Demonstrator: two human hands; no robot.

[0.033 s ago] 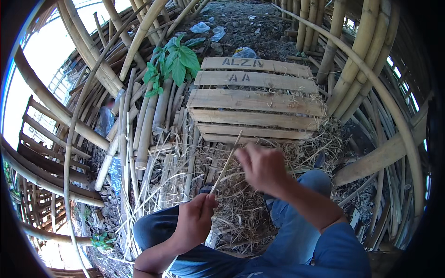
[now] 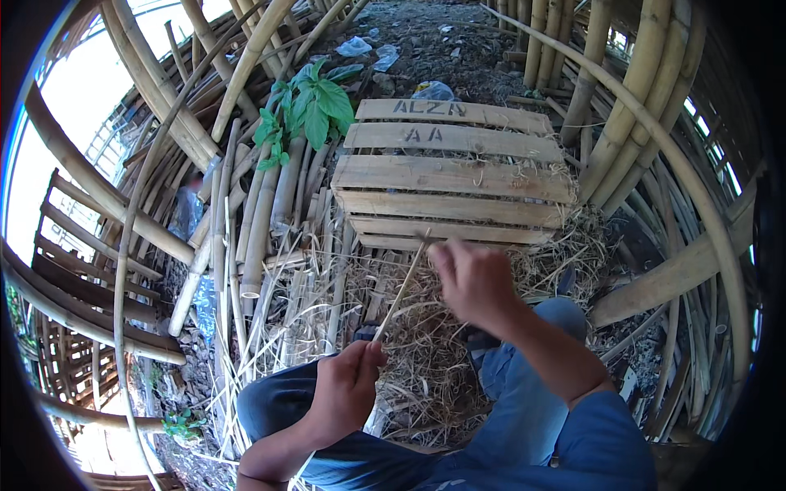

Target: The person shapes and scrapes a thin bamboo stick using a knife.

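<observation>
My left hand [image 2: 348,385], near my left knee, is closed round the lower end of a thin pale bamboo stick [image 2: 399,296]. The stick slants up and to the right, away from me. By its upper tip, my right hand [image 2: 476,282] is closed on a knife [image 2: 426,238]; only a short dark piece of its blade shows, close to the tip, and the fist hides its handle. I cannot tell whether the blade touches the stick. Thin curled shavings [image 2: 438,360] cover the ground below both hands.
A slatted wooden crate [image 2: 450,174] lies just beyond my hands. Bamboo poles [image 2: 260,221] and a green leafy plant [image 2: 315,106] are on the left. Thick upright bamboo posts [image 2: 651,90] stand at the right, with a curved pole in front. Plastic scraps [image 2: 354,47] litter the soil behind the crate.
My right hand has shifted to the right and slightly away from me, with the knife now by the stick's upper tip. My left hand and the stick have barely moved.
</observation>
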